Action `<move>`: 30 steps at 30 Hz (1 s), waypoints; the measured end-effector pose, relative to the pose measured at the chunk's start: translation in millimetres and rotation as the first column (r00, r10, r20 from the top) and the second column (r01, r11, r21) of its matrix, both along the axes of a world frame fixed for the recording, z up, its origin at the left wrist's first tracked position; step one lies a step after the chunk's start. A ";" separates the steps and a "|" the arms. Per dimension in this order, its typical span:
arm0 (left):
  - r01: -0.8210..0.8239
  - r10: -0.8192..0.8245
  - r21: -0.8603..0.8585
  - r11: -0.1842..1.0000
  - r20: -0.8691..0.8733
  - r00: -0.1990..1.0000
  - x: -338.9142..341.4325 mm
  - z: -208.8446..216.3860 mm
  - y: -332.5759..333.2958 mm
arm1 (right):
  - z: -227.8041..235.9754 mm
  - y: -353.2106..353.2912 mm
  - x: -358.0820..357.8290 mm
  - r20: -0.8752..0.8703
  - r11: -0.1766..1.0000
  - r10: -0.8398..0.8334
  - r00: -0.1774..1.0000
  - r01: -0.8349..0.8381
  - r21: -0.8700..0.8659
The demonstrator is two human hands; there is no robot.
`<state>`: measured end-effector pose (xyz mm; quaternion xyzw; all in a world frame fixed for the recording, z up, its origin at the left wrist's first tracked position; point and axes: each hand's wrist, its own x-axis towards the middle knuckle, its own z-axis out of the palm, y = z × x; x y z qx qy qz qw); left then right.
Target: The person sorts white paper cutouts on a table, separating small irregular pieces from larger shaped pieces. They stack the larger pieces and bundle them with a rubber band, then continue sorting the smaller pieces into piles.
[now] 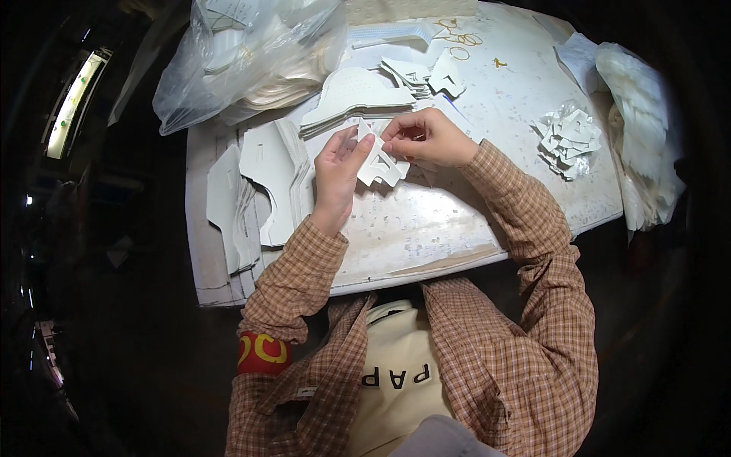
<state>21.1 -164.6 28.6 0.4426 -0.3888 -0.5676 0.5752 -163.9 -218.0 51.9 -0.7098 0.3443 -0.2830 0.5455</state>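
Note:
Over the white table, my left hand (340, 167) pinches a small stack of white cut-out pieces (380, 166) with angular notches. My right hand (429, 138) is at the upper right edge of the same pieces, thumb and fingertips pinched together against them. Just beyond my hands lies a stack of larger curved white pieces (354, 93). More small notched pieces (426, 75) lie behind it to the right. Two stacks of long white shaped pieces, one nearer the middle (268, 164) and one at the outer left (225, 202), lie left of my left hand.
A clear plastic bag (228, 68) with white pieces sits at the back left. Yellow rubber bands (460, 36) lie at the back. A clear bag of small white pieces (567, 141) rests at the right. Plastic bags (640, 129) hang over the table's right edge.

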 end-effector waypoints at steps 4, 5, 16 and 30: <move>0.077 -0.079 0.021 0.997 0.118 0.990 5.4 1.6 -0.6 | -6.9 -8.6 0.0 0.010 0.962 -0.166 0.986 0.164 -0.219; 0.112 -0.117 0.048 0.993 0.116 0.986 7.6 2.6 -0.1 | -7.2 -11.7 -2.0 0.052 0.939 -0.224 0.973 0.230 -0.257; -0.024 0.028 -0.060 0.998 0.065 0.998 6.1 -1.2 -3.9 | -4.0 -6.2 0.2 0.032 0.986 0.043 0.999 -0.048 0.158; 0.135 -0.079 -0.239 0.962 0.230 0.970 7.2 12.4 1.0 | -4.9 -6.6 -1.7 0.153 0.986 -0.115 0.981 0.094 0.139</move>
